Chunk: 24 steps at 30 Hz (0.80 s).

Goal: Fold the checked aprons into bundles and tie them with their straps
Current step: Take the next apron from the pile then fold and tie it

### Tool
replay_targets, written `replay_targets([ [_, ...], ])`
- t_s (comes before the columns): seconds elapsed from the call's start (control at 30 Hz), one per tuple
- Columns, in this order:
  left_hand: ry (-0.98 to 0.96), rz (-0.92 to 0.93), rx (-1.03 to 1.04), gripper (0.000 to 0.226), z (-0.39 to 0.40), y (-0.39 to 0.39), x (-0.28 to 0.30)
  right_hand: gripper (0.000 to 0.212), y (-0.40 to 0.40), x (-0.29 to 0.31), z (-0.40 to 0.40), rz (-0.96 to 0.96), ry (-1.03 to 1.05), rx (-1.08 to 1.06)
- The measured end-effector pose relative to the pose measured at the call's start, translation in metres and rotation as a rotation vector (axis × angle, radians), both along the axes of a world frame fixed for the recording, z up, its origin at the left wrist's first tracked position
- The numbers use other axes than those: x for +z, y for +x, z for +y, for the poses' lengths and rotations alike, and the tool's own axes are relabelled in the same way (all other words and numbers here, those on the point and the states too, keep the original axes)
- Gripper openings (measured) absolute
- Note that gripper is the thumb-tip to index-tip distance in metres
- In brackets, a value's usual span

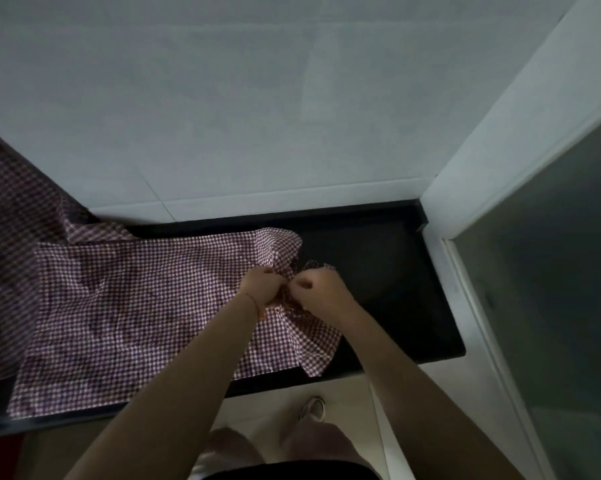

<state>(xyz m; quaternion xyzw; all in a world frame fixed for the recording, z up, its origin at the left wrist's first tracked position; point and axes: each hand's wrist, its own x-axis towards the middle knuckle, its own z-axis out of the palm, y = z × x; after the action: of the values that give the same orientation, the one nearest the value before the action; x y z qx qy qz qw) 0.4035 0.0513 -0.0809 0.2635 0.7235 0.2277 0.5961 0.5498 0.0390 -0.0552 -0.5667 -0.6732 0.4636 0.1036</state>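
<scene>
A red-and-white checked apron (125, 306) lies spread flat along the dark countertop (389, 271), its right end bunched up. My left hand (261, 285) and my right hand (314, 289) meet at that bunched end, both with fingers curled and pinching the gathered cloth or a strap between them. What exactly they pinch is hidden by the knuckles. More checked cloth (11, 230) hangs at the far left, overlapping the spread apron.
A white tiled wall (257, 116) rises behind the counter. A white frame with a dark glass panel (551, 289) closes the right side. Below the counter edge I see pale floor and a white shoe (314, 407).
</scene>
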Motion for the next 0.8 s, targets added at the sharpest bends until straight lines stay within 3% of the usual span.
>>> replay_targets([
  [0.1,-0.069,-0.052,0.106,0.006,-0.014,-0.029,-0.013,0.013,0.021,-0.015,0.012,-0.12,0.066,-0.358],
  [0.17,-0.042,0.083,0.119,0.008,-0.025,-0.053,-0.03,0.016,0.028,-0.028,0.019,-0.196,-0.056,-0.451],
  [0.27,0.005,0.368,-0.024,0.037,-0.033,-0.084,-0.062,0.033,0.016,-0.037,0.028,-0.122,-0.385,-0.484],
  [0.33,0.055,0.51,-0.174,0.038,-0.037,-0.085,-0.049,0.037,0.003,-0.039,0.028,-0.082,-0.462,-0.512],
  [0.4,0.072,0.573,-0.283,0.035,-0.038,-0.085,-0.04,0.037,-0.012,-0.036,0.028,0.061,-0.566,-0.577],
  [0.47,0.062,0.608,-0.333,0.035,-0.036,-0.084,-0.036,0.052,-0.021,-0.039,0.03,0.215,-0.717,-0.612],
  [0.57,0.016,0.647,-0.435,0.036,-0.037,-0.084,-0.034,0.063,-0.03,-0.04,0.027,0.211,-0.809,-0.532],
  [0.63,0.026,0.683,-0.543,0.037,-0.039,-0.086,-0.038,0.046,-0.03,-0.031,0.027,0.174,-0.766,-0.538],
  [0.7,0.032,0.705,-0.54,0.038,-0.041,-0.088,-0.043,0.024,-0.02,-0.021,0.031,0.158,-0.589,-0.708],
  [0.8,0.054,0.761,-0.577,0.038,-0.042,-0.08,-0.04,0.019,0.024,-0.003,0.037,0.041,0.063,-1.122],
])
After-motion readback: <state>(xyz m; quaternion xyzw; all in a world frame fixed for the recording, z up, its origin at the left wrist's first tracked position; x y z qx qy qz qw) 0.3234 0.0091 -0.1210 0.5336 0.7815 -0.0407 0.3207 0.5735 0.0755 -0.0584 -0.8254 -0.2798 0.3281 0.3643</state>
